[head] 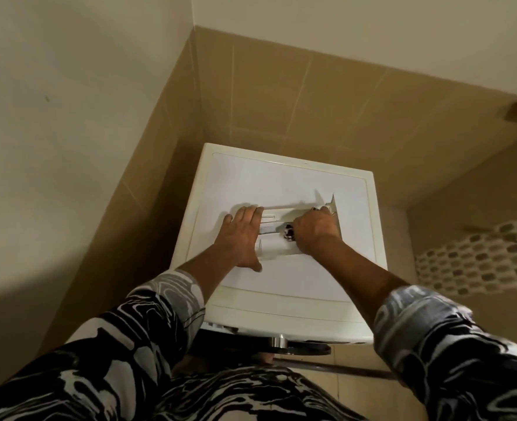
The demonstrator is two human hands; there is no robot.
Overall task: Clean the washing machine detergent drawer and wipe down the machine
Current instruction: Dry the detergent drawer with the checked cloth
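Patterned sleeves (pixel 160 323) nearest; left hand (pixel 241 235) spread, steadying the light, rigid detergent drawer (pixel 277 235); right hand (pixel 314 230) pinching a cloth (pixel 288 231) inside.

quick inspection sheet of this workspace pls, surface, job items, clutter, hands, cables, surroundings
surface: white washing machine top, bare apart from the drawer.
job's things: detergent drawer lying removed on the top; small dark patterned cloth partly hidden under the right hand.
clutter: nothing seen.
grippers: left hand steadies the drawer's left end; right hand presses the cloth into the drawer.
cables: nothing seen.
surroundings: tan tiled wall behind, mosaic tile strip at right.
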